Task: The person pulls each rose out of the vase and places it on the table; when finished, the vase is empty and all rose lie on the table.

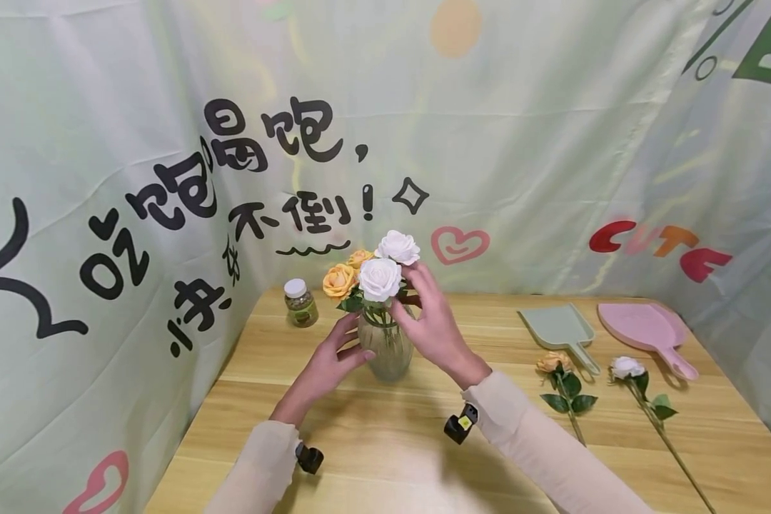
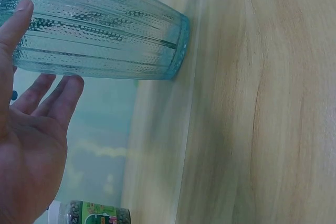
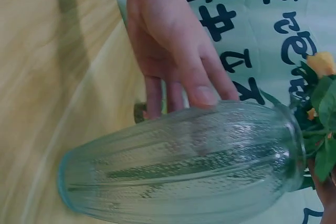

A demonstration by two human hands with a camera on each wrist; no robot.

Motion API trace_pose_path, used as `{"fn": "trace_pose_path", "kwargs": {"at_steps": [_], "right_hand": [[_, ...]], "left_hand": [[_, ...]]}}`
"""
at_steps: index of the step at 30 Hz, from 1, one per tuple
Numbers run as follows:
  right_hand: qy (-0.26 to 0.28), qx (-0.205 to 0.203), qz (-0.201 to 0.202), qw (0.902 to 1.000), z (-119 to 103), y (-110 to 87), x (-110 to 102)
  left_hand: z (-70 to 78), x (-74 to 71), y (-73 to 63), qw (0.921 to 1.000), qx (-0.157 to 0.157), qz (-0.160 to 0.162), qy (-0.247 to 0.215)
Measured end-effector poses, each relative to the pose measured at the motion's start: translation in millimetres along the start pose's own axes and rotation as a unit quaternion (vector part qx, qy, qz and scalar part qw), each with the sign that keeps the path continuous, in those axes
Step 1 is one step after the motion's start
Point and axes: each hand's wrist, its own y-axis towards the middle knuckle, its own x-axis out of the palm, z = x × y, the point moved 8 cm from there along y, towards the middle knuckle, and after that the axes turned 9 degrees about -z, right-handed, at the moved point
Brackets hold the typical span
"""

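Observation:
A ribbed clear glass vase (image 1: pixel 386 353) stands upright on the wooden table, with white roses (image 1: pixel 380 279) and orange roses (image 1: pixel 339 280) in its mouth. My right hand (image 1: pixel 435 319) curls round a white rose (image 1: pixel 398 247) from the right, its thumb low near the vase rim and its index finger up by the bloom. The stem between those fingers is hidden. On the vase's left side, my left hand (image 1: pixel 331 360) stays loosely spread, thumb in front and fingers behind. In the right wrist view, that left hand's thumb (image 3: pixel 202 96) is right at the glass.
A small jar with a white lid (image 1: pixel 301 303) stands at the back left. On the right lie a green dustpan (image 1: pixel 555 325), a pink dustpan (image 1: pixel 642 325), a loose orange rose (image 1: pixel 555 362) and a loose white rose (image 1: pixel 627 367). A printed cloth (image 1: pixel 520 143) hangs behind the table.

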Motion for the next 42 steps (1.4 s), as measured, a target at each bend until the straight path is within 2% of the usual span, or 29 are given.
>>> {"fn": "trace_pose_path", "kwargs": {"at_steps": [4,10,14,19,24,30,36,42], "right_hand": [[-0.014,-0.02,0.018,0.9995,-6,2.1,-3],[-0.032,-0.013,0.041,0.9986,-6,3.1,1],[-0.049,0.0,0.037,0.9981,-5,3.9,4],[-0.043,0.009,0.022,0.9988,-5,3.8,2],[-0.032,-0.012,0.006,0.9994,-8,4.7,-5],[-0.024,-0.046,0.017,0.9985,-13,7.5,-13],[0.001,-0.049,0.026,0.9985,-10,7.0,-14],[-0.018,-0.06,0.016,0.9979,-11,5.8,-14]], "left_hand": [[0.5,-0.6,0.9,1.0,0.005,0.004,0.003],[1.6,1.8,1.6,1.0,0.004,-0.002,-0.001],[3.0,3.4,2.1,1.0,0.007,0.0,0.002],[3.2,3.7,2.3,1.0,0.005,-0.004,-0.003],[4.3,3.2,2.1,0.9999,0.011,-0.006,-0.004],[4.2,1.9,2.6,0.9996,0.022,-0.001,0.019],[6.0,3.6,5.2,0.9993,0.03,-0.001,0.02],[9.0,6.5,7.2,0.9988,0.043,-0.003,0.022]]}}
